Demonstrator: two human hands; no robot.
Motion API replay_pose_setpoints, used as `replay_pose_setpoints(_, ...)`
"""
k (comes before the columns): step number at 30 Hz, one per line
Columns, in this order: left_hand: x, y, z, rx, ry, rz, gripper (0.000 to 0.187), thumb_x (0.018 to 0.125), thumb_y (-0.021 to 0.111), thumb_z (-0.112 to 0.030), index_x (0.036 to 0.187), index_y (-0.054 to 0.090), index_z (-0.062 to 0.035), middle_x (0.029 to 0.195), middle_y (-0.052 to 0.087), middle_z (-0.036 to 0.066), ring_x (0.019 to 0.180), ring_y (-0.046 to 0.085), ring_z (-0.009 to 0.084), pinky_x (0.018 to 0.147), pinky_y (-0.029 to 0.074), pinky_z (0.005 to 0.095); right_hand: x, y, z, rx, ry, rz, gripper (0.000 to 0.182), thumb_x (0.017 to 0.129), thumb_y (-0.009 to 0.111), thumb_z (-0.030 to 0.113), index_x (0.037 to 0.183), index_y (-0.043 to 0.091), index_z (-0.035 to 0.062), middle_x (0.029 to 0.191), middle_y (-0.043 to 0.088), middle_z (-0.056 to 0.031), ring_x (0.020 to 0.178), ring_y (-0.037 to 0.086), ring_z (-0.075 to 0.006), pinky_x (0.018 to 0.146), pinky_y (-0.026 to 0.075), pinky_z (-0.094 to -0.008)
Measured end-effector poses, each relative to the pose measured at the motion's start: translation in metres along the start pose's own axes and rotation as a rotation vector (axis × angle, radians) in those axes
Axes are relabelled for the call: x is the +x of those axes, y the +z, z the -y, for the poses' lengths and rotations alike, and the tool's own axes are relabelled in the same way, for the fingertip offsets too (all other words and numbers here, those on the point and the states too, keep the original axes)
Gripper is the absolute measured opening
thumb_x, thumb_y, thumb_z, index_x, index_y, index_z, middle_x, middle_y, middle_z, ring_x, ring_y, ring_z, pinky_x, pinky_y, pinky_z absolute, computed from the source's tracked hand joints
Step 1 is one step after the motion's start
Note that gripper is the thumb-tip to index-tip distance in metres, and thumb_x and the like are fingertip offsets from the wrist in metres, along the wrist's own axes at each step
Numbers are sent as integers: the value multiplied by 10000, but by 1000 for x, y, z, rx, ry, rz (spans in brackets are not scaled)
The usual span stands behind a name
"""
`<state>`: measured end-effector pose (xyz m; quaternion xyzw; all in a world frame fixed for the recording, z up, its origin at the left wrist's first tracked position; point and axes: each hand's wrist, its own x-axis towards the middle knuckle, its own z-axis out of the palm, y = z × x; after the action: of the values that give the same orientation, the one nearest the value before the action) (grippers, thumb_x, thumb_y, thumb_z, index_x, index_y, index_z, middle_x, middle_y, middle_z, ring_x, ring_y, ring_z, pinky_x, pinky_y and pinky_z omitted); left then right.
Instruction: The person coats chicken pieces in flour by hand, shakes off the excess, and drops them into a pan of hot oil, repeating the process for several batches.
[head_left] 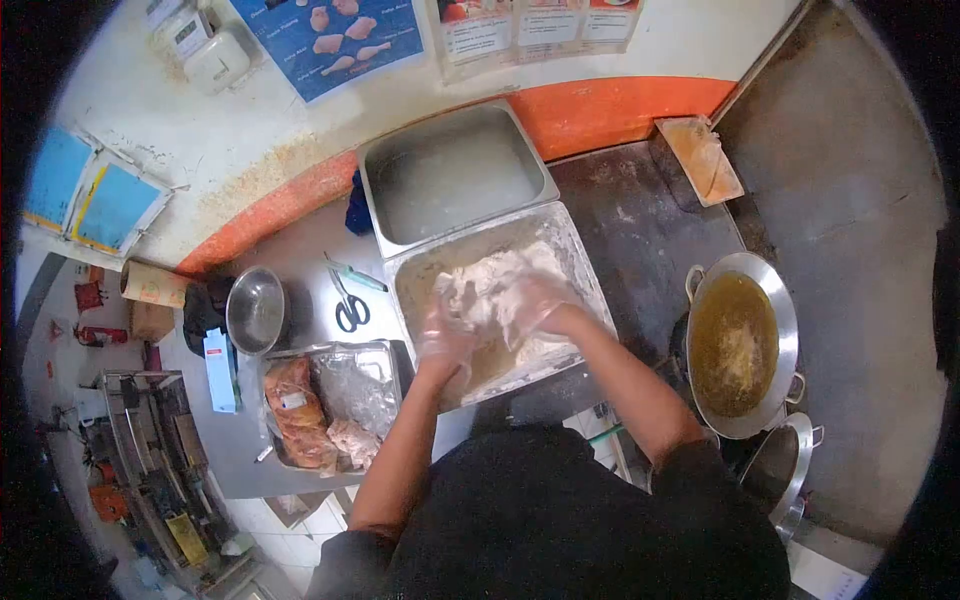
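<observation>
1. Both hands, in clear plastic gloves, are seen plunged into a metal tray (575, 250) of white flour on a steel bench (310, 250), viewed from above.
2. The left hand (447, 338) is pressed down at the near left of the flour heap; its fingers are spread loosely in the coating, and whether anything is gripped cannot be told.
3. The right hand (537, 300) is laid on the floured pieces (490, 285) at the middle of the tray, the fingers curled over them; a firm grip cannot be made out.
4. The floured pieces are heaped at the centre of the tray, between and under the two hands.
5. A second, deeper metal pan (450, 170) is set just behind the tray, against the orange-striped wall.
6. To the left, a smaller tray (385, 352) lined with plastic is shown holding raw chicken pieces (300, 410).
7. A pair of scissors (348, 300) is laid on the bench between that tray and the pan, with a steel bowl (256, 310) near them on the left.
8. At right, a wok of oil (738, 342) is pictured well apart from the flour tray, with a pot lid (790, 470) near its front edge.
</observation>
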<state>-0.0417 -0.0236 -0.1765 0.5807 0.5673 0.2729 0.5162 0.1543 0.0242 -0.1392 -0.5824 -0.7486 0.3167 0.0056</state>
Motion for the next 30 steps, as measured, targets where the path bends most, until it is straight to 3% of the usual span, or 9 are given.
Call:
replay_pose_setpoints(1,7,3,15,232,-29,82,536,815,627,-360,1234,492,-54,1179,562,157,1051,566,278,899,449,387,-7,-17,30,-9,73,224,727,666,690,299,1300,446,39,1272,499,-211,1174,495,-322,1002,394,-391)
replay_pose_setpoints(7,8,18,32,1250,-60,311,400,821,574,-364,1120,600,-101,1158,564,213,1085,546,348,913,453,387,17,56,-4,-57,16,31,606,753,606,273,1294,462,42,1276,508,-197,1153,517,-340,991,402,-378)
replay_pose_setpoints(11,11,20,40,1289,63,197,331,857,537,-238,1133,576,-59,1111,599,177,964,601,360,844,490,402,6,19,1,-13,286,-32,502,788,571,162,1255,489,-2,1231,537,-211,1143,527,-338,975,413,-371)
replay_pose_setpoints(14,0,-7,-19,1193,239,449,320,756,526,-142,1003,657,15,1056,632,185,970,609,317,786,505,399,25,35,-28,155,424,-329,442,779,569,113,1202,533,-9,1166,572,-216,1139,531,-337,955,427,-370)
replay_pose_setpoints(16,-9,3,-1,488,65,-4,316,780,518,-133,1047,648,-27,1038,642,141,991,600,291,786,501,368,29,44,-47,132,258,-420,399,769,574,108,1155,565,6,1119,595,-220,1087,564,-334,922,445,-364)
replay_pose_setpoints(18,-8,6,8,608,88,-86,328,804,514,-141,1101,626,-57,1020,646,118,1005,598,276,784,499,350,26,42,-50,107,48,-352,393,758,588,136,1136,580,26,1109,604,-218,1054,584,-329,903,455,-359)
replay_pose_setpoints(20,7,5,4,1558,312,213,352,829,517,-164,1162,591,-76,1001,645,117,1011,600,271,781,499,347,22,40,-49,337,81,-315,396,741,604,172,1116,595,43,1100,611,-216,1031,597,-326,892,461,-356)
replay_pose_setpoints(24,2,1,-27,1292,118,178,374,829,510,-152,1192,563,-81,998,638,143,941,627,284,758,506,393,34,36,-30,253,399,-212,408,712,622,229,1093,620,82,1089,619,-210,1027,602,-320,882,468,-364)
replay_pose_setpoints(30,-5,6,-3,1248,80,40,232,807,526,-207,937,642,-55,869,655,145,850,637,286,714,518,384,18,21,-21,73,266,-110,448,748,618,208,1134,557,-11,1165,570,-227,1043,579,-347,883,473,-391)
